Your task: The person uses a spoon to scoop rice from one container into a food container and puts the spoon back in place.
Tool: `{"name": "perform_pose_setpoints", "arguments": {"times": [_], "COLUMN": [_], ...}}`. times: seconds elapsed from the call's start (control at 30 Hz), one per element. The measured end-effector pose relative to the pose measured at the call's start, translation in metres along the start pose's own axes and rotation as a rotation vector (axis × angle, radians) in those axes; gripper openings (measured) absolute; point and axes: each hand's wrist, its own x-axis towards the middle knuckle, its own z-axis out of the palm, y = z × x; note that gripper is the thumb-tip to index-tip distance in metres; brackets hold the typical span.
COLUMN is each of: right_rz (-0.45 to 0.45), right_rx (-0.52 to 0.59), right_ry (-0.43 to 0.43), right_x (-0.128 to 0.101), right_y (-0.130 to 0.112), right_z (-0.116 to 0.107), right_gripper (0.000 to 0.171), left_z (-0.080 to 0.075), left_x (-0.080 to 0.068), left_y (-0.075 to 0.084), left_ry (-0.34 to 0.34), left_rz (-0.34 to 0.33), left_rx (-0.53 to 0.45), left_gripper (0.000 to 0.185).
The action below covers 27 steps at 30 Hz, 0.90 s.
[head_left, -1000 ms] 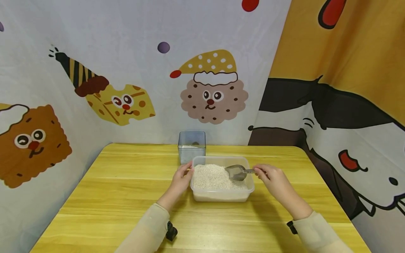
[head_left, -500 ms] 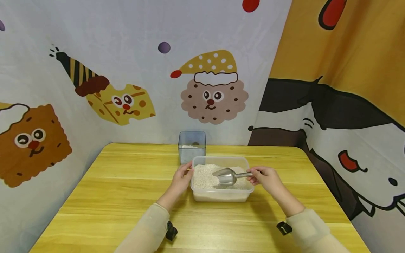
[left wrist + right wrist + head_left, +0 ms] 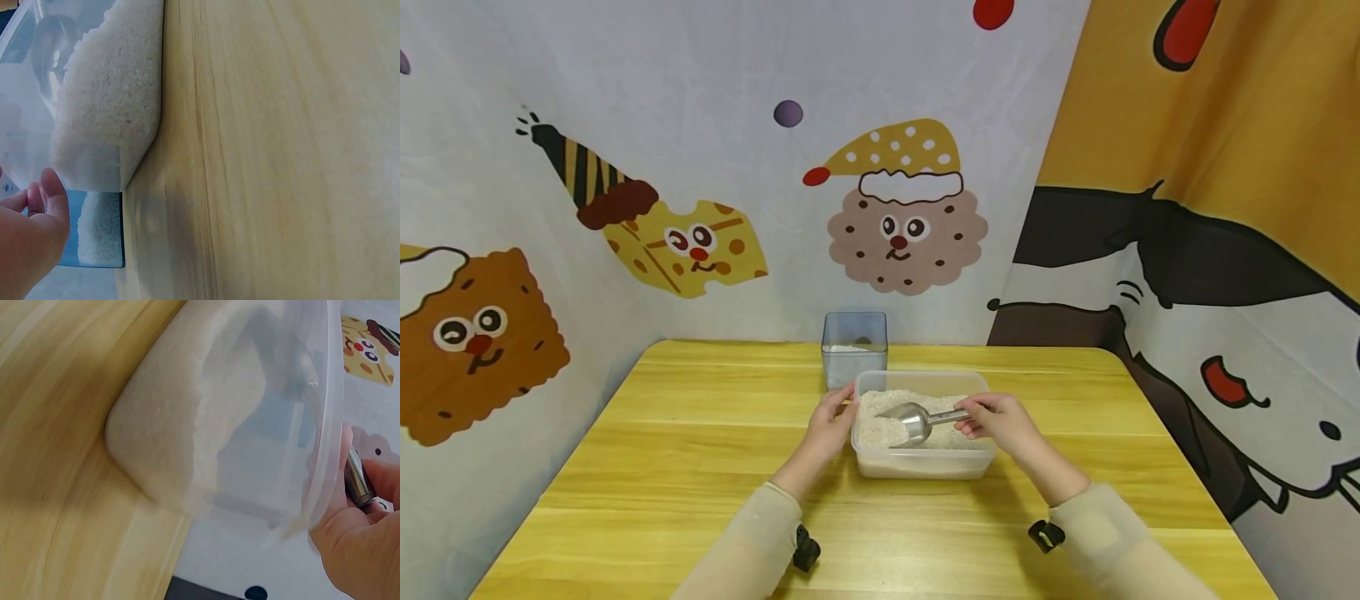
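A clear plastic box [image 3: 917,382] of white rice [image 3: 883,406] stands on the table. My left hand [image 3: 829,427] holds it by the left end near the rim; its bent fingers [image 3: 55,194] touch the wall in the left wrist view. With my right hand [image 3: 1003,423] I grip the handle of a metal scoop [image 3: 916,422] over the box's right side. The scoop points left, its bowl partly sunk in the rice and carrying some grains. In the right wrist view the handle [image 3: 357,480] shows between thumb and fingers, and the bowl appears blurred through the box wall.
Behind the box's left corner stands a bluish see-through square container [image 3: 855,367] with rice in it. The yellow wooden table [image 3: 715,467] ends at a cartoon-printed cloth backdrop [image 3: 737,208]. A small black wrist camera [image 3: 806,550] sits at the left sleeve.
My right hand has moved left with the scoop, from the right end of the box into the rice heap. The bowl has turned and picked up rice. The left hand stays in place.
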Motion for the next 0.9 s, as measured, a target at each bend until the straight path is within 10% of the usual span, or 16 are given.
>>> {"name": "perform_pose_setpoints", "arguments": {"times": [0.9], "right_rz": [0.116], "right_rx": [0.119], "right_ry": [-0.032], "right_x": [0.006], "right_y": [-0.002], "right_z": [-0.002], "right_gripper": [0.033], "left_z": [0.001], "left_x": [-0.001], "left_y": [0.000], "left_ry": [0.003], "left_rz": [0.018], "left_rx": [-0.004], "left_gripper": [0.042]}}
